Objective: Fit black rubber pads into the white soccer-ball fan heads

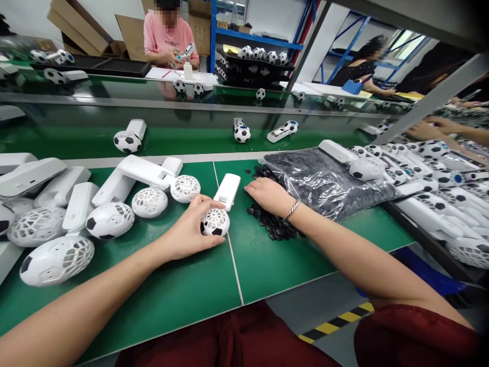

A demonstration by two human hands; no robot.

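Note:
My left hand [194, 224] is closed around the round grille head of a white handheld fan [216, 223] with black football patches. The fan's white handle [228, 189] points away from me on the green work surface. My right hand [267, 195], with a chain bracelet at the wrist, rests at a pile of small flat black pieces [275, 225]. Its fingers are bent and pressed together, and what lies under the fingertips is hidden. Behind this hand lies a clear plastic bag [313, 176] full of similar dark pieces.
Several white fans [110, 220] crowd the left side. On the right, a dark tray [431, 244] holds many patterned fans, and one fan [362, 165] lies on the bag. A green conveyor [191, 132] with scattered fans runs beyond a pale rail. Co-workers [170, 38] sit across it.

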